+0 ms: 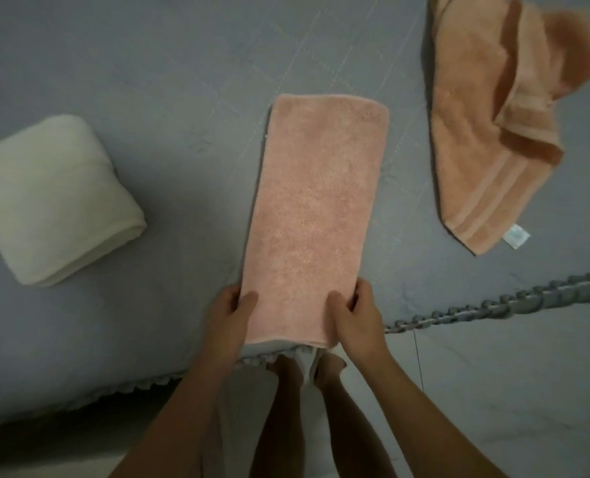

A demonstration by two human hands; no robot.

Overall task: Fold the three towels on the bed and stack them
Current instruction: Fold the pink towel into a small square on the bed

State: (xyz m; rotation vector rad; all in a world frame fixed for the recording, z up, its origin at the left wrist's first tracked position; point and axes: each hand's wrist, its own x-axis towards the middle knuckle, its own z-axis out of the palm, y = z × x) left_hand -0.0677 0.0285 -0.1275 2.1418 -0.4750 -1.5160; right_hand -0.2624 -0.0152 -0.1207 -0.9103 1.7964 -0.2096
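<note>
While the pink towel lies lengthwise mid-bed, your left hand and right hand pinch its near corners. The folded white towel sits left, the orange towel crumpled right.

We see a grey-blue quilted bedspread spread flat, its stitched lines crossing faintly. A bobbled grey trim runs along its near edge, and pale floor lies below on the right.
</note>
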